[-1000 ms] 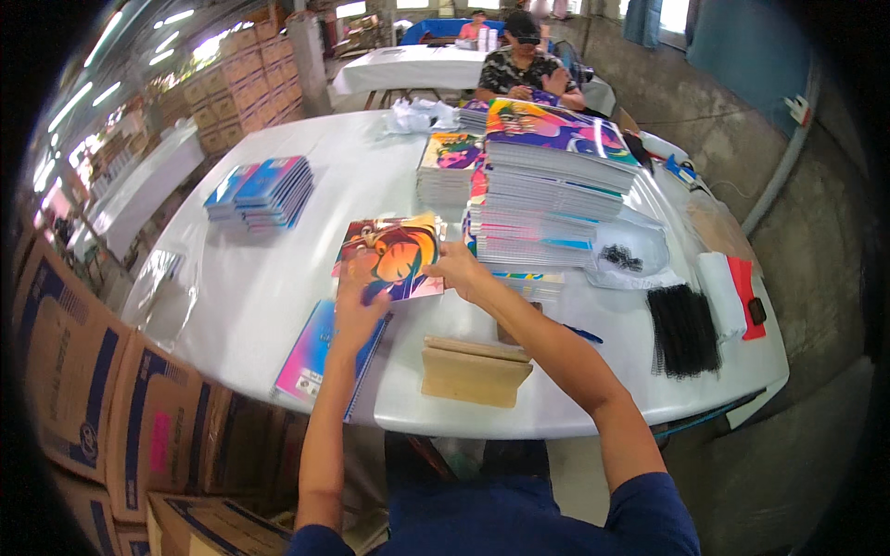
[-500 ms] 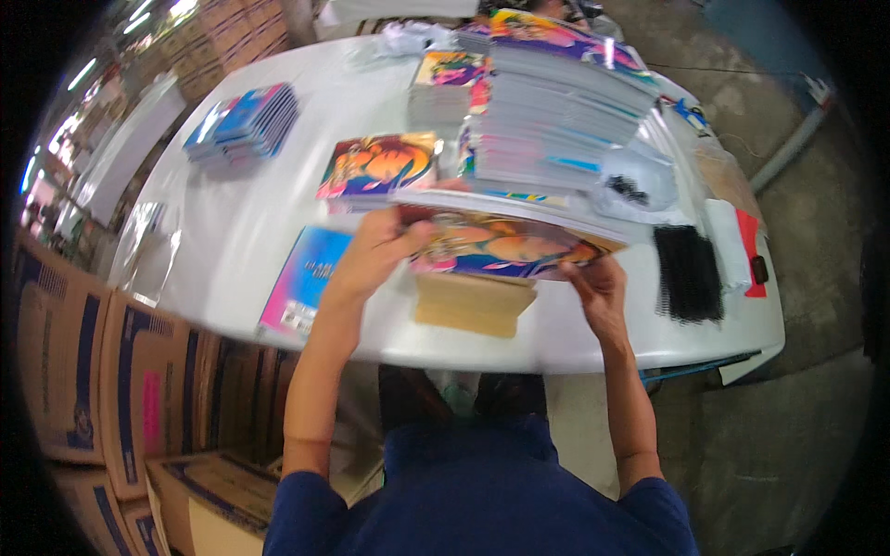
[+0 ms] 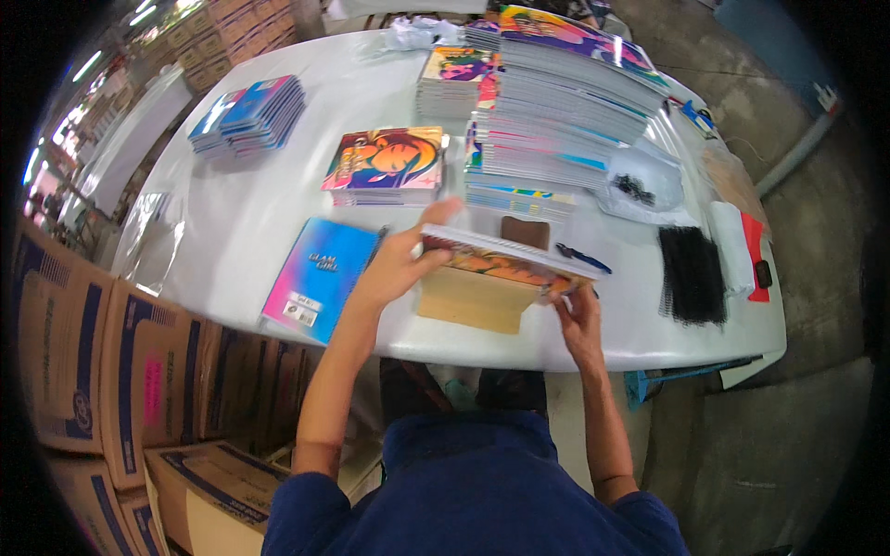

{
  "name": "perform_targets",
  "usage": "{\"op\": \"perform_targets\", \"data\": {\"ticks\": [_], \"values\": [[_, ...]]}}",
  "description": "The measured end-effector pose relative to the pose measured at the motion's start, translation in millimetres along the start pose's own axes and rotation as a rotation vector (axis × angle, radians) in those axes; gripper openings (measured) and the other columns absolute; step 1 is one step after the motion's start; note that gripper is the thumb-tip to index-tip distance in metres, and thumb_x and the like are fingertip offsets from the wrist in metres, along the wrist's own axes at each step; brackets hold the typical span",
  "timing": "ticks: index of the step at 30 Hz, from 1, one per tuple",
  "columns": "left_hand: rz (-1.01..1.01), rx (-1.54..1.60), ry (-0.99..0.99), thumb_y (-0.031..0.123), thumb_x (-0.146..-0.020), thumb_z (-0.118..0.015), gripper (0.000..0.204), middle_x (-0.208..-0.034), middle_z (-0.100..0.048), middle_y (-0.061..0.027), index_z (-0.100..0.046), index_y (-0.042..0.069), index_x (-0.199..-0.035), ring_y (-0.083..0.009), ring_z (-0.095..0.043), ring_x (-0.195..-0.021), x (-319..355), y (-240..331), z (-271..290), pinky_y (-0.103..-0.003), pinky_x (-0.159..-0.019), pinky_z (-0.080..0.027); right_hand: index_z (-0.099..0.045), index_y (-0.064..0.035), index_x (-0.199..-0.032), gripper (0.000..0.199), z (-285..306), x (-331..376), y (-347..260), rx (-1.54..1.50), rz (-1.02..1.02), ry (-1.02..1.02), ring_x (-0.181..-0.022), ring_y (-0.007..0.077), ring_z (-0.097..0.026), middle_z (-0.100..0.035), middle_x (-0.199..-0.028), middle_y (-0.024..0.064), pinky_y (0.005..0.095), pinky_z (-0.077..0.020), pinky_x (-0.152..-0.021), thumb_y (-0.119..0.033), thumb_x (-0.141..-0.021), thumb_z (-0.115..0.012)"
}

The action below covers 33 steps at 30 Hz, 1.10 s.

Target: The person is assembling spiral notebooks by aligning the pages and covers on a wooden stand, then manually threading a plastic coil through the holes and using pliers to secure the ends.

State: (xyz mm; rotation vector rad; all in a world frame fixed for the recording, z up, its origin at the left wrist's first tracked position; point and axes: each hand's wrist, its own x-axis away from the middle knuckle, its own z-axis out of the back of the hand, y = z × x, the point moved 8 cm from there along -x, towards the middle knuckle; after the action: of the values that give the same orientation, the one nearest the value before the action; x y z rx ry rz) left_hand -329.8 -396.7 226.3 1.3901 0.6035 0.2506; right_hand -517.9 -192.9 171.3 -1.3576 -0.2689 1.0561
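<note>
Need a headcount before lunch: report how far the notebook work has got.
Done, apparently: a spiral-bound blue-pink notebook lies beside the left hand. In hand: both hands, right hand too, hold a loose notebook block over a wooden block. Left: tall unbound stacks and black coils.

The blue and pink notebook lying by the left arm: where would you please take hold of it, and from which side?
Probably by the near long edge of the blue and pink notebook, coming from the table's front. It lies flat, its spiral binding on the far right edge, and its lower corner sits at the table rim, which seems to give fingers room underneath.
</note>
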Motion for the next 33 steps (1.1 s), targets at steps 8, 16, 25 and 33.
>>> {"op": "perform_targets", "data": {"ticks": [8, 16, 25, 33], "values": [[-0.094, 0.054, 0.369, 0.059, -0.07, -0.077, 0.115, -0.152, -0.031, -0.015, -0.017, 0.008, -0.153, -0.0304, -0.036, -0.136, 35, -80, 15, -0.043, -0.111, -0.03, -0.042, -0.0014, -0.134, 0.059, -30, -11, -15, -0.001, 0.028, -0.42, -0.125, 0.0262, -0.046, -0.047, -0.132, 0.0164, 0.0417, -0.0337, -0.108, -0.017, -0.086, -0.072], [-0.128, -0.017, 0.641, 0.041, -0.089, -0.067, 0.092, -0.157, -0.021, -0.0151, -0.011, 0.01, -0.154, -0.0335, -0.025, -0.143, 65, -16, 57, -0.046, -0.113, -0.026, -0.059, -0.0041, -0.099, 0.038, 230, -102, 98, 1.761, -0.273, 0.333, -0.098, 0.0306, -0.058, -0.058, -0.102, 0.0109, 0.0461, -0.0452, -0.076, -0.032, -0.079, -0.073], [-0.123, -0.042, 0.74, 0.01, -0.094, -0.057, 0.069, -0.156, -0.027, -0.0139, -0.02, 0.007, -0.153, -0.0314, -0.026, -0.143, 82, 32, 65, -0.044, -0.114, -0.025, -0.06, -0.0026, -0.076, 0.019, 257, -122, 112, 1.355, -0.127, 0.217, -0.085, 0.0372, -0.063, -0.063, -0.087, 0.0179, 0.0474, -0.0502, -0.073, -0.018, -0.088, -0.061], [-0.321, -0.688, 0.436, 0.012, -0.09, -0.061, 0.063, -0.153, -0.033, -0.0162, -0.034, -0.001, -0.146, -0.0284, -0.025, -0.144, 31, 93, -21, -0.045, -0.116, -0.018, -0.068, -0.0028, -0.096, 0.016, 211, -123, 38, 1.158, 0.102, 0.166, -0.087, 0.036, -0.063, -0.065, -0.093, 0.0153, 0.0448, -0.0499, -0.076, -0.014, -0.088, -0.06]]}}
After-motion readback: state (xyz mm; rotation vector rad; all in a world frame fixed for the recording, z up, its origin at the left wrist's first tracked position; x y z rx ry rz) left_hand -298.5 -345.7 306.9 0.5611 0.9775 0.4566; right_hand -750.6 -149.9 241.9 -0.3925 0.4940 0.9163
